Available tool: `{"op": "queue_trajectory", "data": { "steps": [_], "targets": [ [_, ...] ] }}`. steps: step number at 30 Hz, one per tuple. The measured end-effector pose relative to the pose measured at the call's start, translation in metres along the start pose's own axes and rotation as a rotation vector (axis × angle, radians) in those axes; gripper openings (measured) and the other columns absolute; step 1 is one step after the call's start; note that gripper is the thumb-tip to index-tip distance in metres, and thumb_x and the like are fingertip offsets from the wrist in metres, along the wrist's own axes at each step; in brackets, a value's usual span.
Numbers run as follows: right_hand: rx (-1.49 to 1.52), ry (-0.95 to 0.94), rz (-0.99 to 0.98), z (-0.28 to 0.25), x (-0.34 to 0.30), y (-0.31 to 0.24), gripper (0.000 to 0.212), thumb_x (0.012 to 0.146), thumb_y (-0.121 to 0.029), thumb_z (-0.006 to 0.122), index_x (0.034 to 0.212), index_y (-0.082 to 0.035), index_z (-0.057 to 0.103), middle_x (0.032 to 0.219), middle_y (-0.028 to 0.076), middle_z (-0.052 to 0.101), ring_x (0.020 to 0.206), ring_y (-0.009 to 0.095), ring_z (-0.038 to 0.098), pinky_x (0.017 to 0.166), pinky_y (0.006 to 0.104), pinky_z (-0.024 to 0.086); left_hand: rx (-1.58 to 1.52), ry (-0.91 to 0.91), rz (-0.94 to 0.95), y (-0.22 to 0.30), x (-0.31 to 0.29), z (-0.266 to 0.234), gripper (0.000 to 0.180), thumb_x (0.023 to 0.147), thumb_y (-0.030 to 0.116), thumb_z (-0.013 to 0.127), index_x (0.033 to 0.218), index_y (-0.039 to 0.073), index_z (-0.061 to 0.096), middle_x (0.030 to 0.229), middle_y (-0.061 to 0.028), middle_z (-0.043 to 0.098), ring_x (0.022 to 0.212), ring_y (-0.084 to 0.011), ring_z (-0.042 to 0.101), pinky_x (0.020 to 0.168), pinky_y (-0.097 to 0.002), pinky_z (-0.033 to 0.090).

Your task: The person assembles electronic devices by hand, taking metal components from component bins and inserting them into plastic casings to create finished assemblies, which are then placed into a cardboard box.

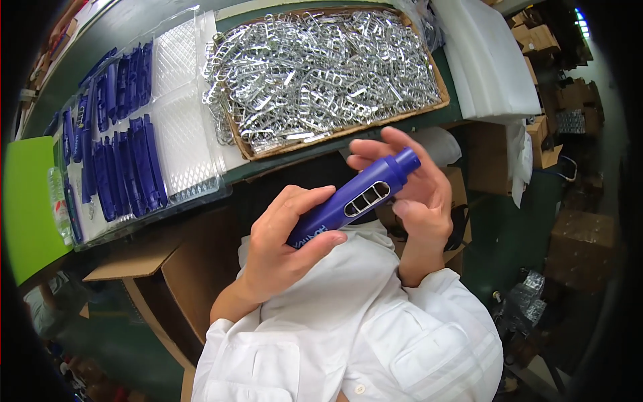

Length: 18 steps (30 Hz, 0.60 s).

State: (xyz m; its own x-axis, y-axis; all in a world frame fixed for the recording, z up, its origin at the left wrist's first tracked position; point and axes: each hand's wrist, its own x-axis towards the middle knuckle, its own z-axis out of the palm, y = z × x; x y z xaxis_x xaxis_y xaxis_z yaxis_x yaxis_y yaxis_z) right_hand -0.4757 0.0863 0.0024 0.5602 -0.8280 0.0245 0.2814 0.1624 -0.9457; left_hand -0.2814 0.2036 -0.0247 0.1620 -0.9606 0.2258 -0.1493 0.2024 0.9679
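My left hand [278,238] is wrapped round the lower part of a dark blue plastic tube-shaped casing [338,201], which slants up to the right. A silver ladder-like metal frame [368,199] sits in the oval opening on the casing's side. Light printing shows beside my left thumb. The casing's narrower round neck points toward my right hand [422,194], whose fingers are spread and curved around that end with nothing gripped between them. Whether a right fingertip touches the casing cannot be made out.
Beyond my hands, a shallow cardboard box [335,130] is heaped with silver metal frames [328,74]. To its left, a clear plastic tray [184,137] holds several blue casing pieces [127,167]. A green panel [30,208] lies far left, white foam sheets [489,60] at right. An open carton [144,261] stands below the table.
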Motion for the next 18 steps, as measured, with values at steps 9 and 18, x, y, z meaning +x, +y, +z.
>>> {"op": "queue_trajectory", "data": {
  "steps": [9, 18],
  "targets": [
    [0.146, -0.061, 0.152, 0.050, 0.070, 0.011, 0.063, 0.100, -0.020, 0.066, 0.152, 0.007, 0.041, 0.133, 0.031, 0.065, 0.119, 0.034, 0.068, 0.108, 0.0468, 0.051, -0.464, 0.121, -0.349, -0.002, 0.020, -0.022, 0.062, 0.092, 0.005, 0.079, 0.143, -0.002, 0.046, 0.111, -0.0124, 0.069, 0.098, -0.0140, 0.067, 0.082, -0.0268, 0.055],
    [0.137, -0.015, 0.243, 0.061, 0.089, 0.019, 0.065, 0.102, -0.027, 0.065, 0.150, 0.010, 0.041, 0.128, 0.029, 0.067, 0.112, 0.033, 0.072, 0.098, 0.0428, 0.059, -0.685, -0.007, -0.523, 0.017, 0.026, -0.041, 0.065, 0.103, 0.004, 0.063, 0.158, -0.007, 0.031, 0.130, -0.0164, 0.064, 0.113, -0.0159, 0.065, 0.095, -0.0285, 0.052]
  ]
}}
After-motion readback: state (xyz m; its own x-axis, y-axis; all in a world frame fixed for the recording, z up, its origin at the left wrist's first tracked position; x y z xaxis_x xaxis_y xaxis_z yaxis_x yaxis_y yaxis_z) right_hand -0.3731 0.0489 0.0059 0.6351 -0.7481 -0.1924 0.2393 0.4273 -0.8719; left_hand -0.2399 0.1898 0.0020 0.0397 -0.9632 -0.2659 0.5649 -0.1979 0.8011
